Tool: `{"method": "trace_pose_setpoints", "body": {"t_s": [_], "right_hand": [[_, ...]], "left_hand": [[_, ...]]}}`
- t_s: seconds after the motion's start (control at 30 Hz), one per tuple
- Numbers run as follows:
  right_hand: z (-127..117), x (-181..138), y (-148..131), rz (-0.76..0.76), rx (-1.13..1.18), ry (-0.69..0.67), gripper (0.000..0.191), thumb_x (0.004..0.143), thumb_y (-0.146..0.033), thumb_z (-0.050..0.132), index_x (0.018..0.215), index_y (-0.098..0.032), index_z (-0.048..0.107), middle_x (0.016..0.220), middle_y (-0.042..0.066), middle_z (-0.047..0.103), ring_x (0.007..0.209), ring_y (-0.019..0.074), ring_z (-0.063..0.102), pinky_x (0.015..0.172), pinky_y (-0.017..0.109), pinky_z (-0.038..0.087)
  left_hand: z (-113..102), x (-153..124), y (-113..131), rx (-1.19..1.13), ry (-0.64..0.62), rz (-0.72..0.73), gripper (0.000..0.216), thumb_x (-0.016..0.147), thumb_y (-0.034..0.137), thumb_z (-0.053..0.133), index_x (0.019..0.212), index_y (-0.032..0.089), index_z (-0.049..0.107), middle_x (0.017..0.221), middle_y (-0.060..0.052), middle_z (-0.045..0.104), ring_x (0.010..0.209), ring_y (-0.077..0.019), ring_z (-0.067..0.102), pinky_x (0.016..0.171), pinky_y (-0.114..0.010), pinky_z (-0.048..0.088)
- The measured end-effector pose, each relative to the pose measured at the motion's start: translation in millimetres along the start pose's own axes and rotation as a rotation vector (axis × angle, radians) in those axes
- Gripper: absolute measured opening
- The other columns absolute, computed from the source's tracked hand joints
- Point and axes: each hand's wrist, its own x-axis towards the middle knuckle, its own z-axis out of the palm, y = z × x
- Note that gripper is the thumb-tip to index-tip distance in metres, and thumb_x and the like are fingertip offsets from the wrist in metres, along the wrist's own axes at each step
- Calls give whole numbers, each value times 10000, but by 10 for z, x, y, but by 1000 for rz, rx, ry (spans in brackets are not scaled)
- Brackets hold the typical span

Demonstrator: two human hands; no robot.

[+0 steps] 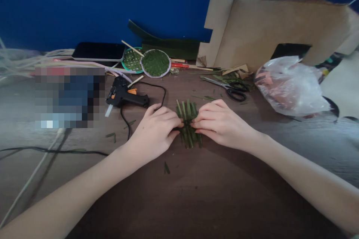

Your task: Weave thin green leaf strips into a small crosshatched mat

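Note:
A small mat of woven green leaf strips (188, 123) lies on the dark wooden table (196, 194). My left hand (155, 129) presses on its left side with fingers curled together, pinching the strips. My right hand (221, 123) does the same from the right, its fingertips meeting the left ones over the middle of the mat. The upper and lower ends of the strips stick out past my fingers.
A black glue gun (125, 95) with its cable lies to the upper left. Two round woven green discs (155, 62) and a dark tablet (98, 51) sit behind it. Black scissors (231, 89), leaf scraps, a clear plastic bag (288, 86) and folded cardboard (275, 30) stand at the right.

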Motion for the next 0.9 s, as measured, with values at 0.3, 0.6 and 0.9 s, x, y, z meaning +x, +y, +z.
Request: {"method": "trace_pose_setpoints", "body": {"t_s": [0.3, 0.6, 0.9], "right_hand": [[7, -4, 2, 4, -10, -1, 171, 864, -224, 521, 816, -171, 676, 802, 44, 691, 855, 176, 551, 774, 334, 336], [1, -5, 4, -24, -15, 0, 189, 870, -191, 503, 803, -155, 676, 773, 41, 683, 837, 170, 540, 769, 325, 329], [15, -8, -9, -10, -5, 3, 199, 873, -193, 497, 782, -159, 670, 782, 42, 679, 830, 165, 541, 767, 324, 327]], "left_hand": [[35, -9, -2, -17, 20, -12, 116, 796, 152, 536, 852, 201, 625, 874, -5, 674, 908, -188, 576, 950, -401, 328], [28, -14, -2, -21, 12, -15, 115, 782, 141, 558, 861, 195, 621, 871, 5, 669, 911, -189, 576, 958, -405, 317], [33, -13, 0, -21, 17, -9, 111, 794, 151, 533, 848, 194, 620, 866, -4, 670, 906, -188, 575, 952, -401, 328]]}}
